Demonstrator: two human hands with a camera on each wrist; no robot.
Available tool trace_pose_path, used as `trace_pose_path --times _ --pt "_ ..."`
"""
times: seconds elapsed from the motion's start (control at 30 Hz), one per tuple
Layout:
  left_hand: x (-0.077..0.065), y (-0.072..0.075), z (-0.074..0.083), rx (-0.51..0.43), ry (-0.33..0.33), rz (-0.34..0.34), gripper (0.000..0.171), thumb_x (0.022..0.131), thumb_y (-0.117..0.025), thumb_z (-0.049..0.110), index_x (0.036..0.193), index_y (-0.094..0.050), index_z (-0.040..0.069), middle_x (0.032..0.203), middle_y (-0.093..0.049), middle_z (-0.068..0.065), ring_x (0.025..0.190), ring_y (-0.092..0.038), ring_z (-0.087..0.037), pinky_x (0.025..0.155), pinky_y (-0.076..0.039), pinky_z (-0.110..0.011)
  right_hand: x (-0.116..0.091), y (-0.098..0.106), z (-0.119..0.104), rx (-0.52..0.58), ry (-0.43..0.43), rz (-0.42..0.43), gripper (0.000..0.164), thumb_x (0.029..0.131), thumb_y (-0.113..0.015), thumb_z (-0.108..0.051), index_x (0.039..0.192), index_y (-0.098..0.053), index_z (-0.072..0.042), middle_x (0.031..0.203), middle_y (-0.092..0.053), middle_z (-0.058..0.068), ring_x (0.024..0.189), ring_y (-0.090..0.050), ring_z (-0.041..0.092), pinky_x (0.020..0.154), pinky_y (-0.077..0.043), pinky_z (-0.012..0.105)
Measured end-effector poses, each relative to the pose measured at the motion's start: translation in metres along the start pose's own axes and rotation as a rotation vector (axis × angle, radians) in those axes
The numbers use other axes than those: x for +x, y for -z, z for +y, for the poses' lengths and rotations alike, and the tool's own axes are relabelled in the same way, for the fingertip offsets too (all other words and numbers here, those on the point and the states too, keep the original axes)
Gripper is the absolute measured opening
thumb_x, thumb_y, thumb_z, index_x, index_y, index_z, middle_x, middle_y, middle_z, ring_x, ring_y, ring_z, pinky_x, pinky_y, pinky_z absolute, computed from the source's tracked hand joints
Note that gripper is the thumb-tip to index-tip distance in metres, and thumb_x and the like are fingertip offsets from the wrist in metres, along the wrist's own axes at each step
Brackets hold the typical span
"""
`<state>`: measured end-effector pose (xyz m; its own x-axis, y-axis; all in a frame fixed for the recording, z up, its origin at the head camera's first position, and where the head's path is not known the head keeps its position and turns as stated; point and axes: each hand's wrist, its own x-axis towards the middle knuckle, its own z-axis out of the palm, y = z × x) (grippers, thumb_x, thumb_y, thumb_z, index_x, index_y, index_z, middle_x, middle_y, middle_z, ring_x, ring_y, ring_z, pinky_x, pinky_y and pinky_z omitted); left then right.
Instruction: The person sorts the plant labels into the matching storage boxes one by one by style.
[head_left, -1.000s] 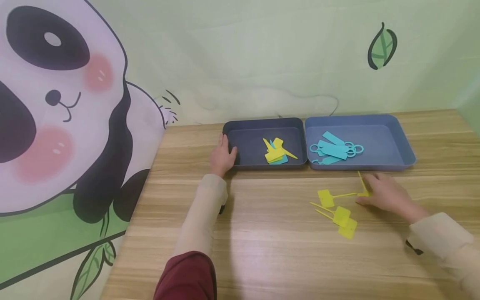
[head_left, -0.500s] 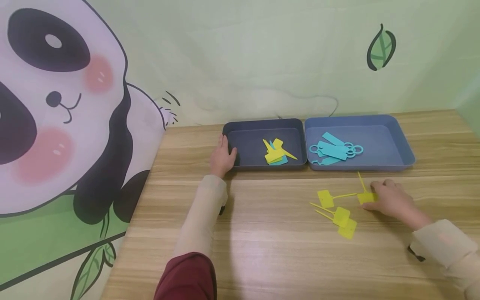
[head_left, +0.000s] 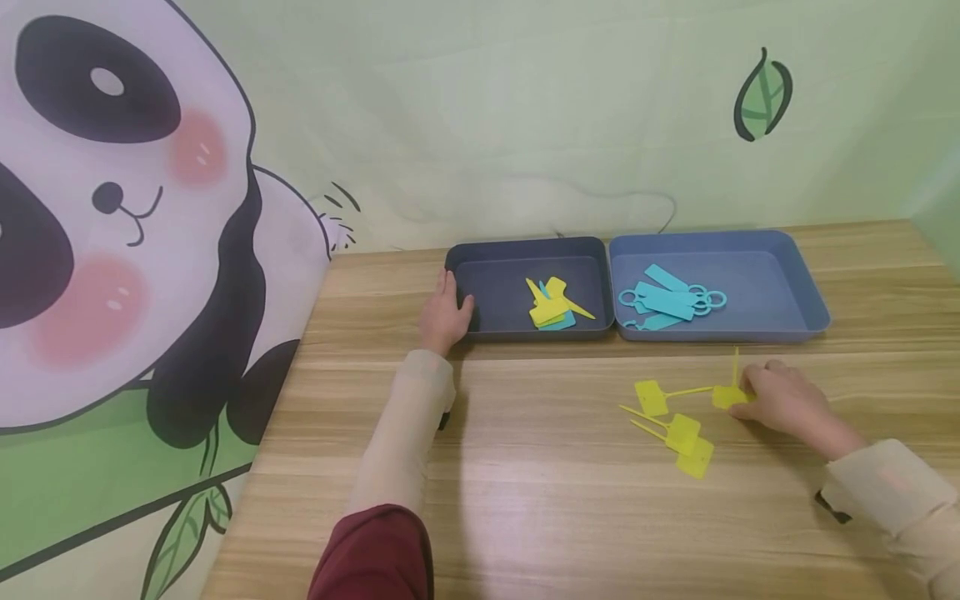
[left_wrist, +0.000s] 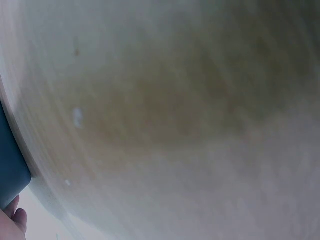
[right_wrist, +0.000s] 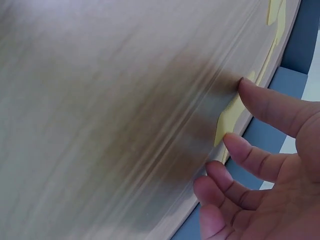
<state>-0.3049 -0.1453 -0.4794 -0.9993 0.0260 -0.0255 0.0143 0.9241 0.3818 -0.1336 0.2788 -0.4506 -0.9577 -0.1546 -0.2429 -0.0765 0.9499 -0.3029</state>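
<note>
My left hand [head_left: 444, 318] rests at the left front corner of a dark tray [head_left: 495, 287], fingers stretched along its side wall. In that tray lie several yellow and turquoise tags. On the table my right hand [head_left: 783, 400] holds a yellow plastic tag with a thin stem [head_left: 727, 397] between thumb and index finger, its stem pointing toward the blue tray. From the right wrist view, the thumb and index finger stand at opposite edges of the tag [right_wrist: 229, 120], the other fingers loosely curled. Left of this hand lie further yellow tags [head_left: 682, 433], two of them overlapping.
A blue tray [head_left: 772, 283] stands against the right side of the dark one, with several turquoise ring tags [head_left: 667, 300] inside. Behind the wooden table [head_left: 540, 467] hangs a green cloth backdrop [head_left: 487, 125] with a panda print.
My right hand has drawn a little to the right and back. The yellow tag at its fingertips has turned, so its stem now points straight away. My left hand stays put.
</note>
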Motion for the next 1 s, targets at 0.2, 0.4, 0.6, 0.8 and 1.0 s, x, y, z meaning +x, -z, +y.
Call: trace_pose_path --times 0.2,0.4,0.6,0.8,1.0 --pt "0.0 0.0 0.0 0.002 0.001 -0.004 0.065 0.091 -0.037 0.038 0.142 -0.013 0.006 0.15 -0.01 -0.006 0.131 -0.029 -0.027 0.105 -0.028 -0.037 0.0 -0.001 -0.002 0.026 0.011 -0.044 0.03 0.07 -0.07 -0.024 0.074 -0.049 -0.003 0.07 -0.042 0.007 0.064 -0.038 0.02 0.051 -0.029 0.026" --pt "0.0 0.0 0.0 0.011 -0.009 0.012 0.064 0.091 -0.038 0.037 0.142 -0.015 0.005 0.149 -0.012 -0.008 0.129 -0.032 -0.028 0.103 -0.031 -0.037 0.0 0.0 -0.004 0.036 0.026 -0.071 0.031 0.07 -0.071 -0.024 0.072 -0.049 -0.002 0.069 -0.042 0.007 0.064 -0.038 0.019 0.052 -0.029 0.025" --pt "0.001 -0.001 0.0 0.014 -0.001 0.009 0.065 0.091 -0.038 0.037 0.142 -0.014 0.005 0.15 -0.011 -0.007 0.13 -0.03 -0.028 0.105 -0.029 -0.037 -0.002 -0.002 -0.006 0.052 0.029 -0.089 0.031 0.07 -0.07 -0.025 0.072 -0.049 -0.002 0.069 -0.042 0.007 0.064 -0.039 0.018 0.052 -0.029 0.025" --pt "0.002 -0.001 0.0 0.013 -0.005 0.009 0.065 0.091 -0.038 0.037 0.142 -0.014 0.005 0.149 -0.012 -0.008 0.131 -0.029 -0.027 0.105 -0.029 -0.036 -0.003 -0.004 -0.01 0.068 0.044 -0.096 0.03 0.071 -0.07 -0.024 0.069 -0.048 -0.003 0.066 -0.043 0.005 0.061 -0.038 0.016 0.051 -0.029 0.024" --pt "0.001 0.0 0.0 0.015 -0.002 -0.004 0.065 0.091 -0.037 0.037 0.142 -0.013 0.005 0.15 -0.011 -0.007 0.132 -0.026 -0.026 0.106 -0.027 -0.035 -0.002 -0.007 -0.012 0.069 0.054 -0.073 0.032 0.07 -0.07 -0.022 0.061 -0.043 -0.008 0.06 -0.037 0.001 0.057 -0.035 0.014 0.049 -0.025 0.024"
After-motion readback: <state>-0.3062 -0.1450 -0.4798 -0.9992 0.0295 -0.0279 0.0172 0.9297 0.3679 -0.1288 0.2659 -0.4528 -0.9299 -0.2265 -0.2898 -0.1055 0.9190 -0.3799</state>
